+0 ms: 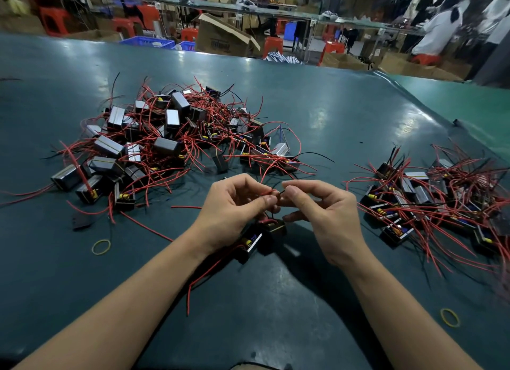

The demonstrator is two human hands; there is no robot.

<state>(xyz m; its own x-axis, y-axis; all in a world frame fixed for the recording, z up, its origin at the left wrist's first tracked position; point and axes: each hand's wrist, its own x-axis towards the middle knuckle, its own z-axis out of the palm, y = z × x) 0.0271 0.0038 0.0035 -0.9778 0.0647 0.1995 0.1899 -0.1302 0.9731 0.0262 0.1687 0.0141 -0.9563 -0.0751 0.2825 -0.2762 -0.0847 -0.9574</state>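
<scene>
My left hand (234, 204) pinches a red wire (266, 192) between thumb and fingers. My right hand (323, 212) pinches a thin black wire (281, 193) right beside it, so the two wire ends meet between my fingertips. Both wires rise from small black box components (256, 238) that lie on the green table (317, 116) under my hands. One long red wire (198, 281) trails from them toward me.
A big heap of black boxes with red wires (171, 140) lies ahead to the left. A second heap (430, 201) sits at the right. Yellow rubber bands (101, 247) (449, 318) lie on the table. People and cardboard boxes (223, 37) are beyond the far edge.
</scene>
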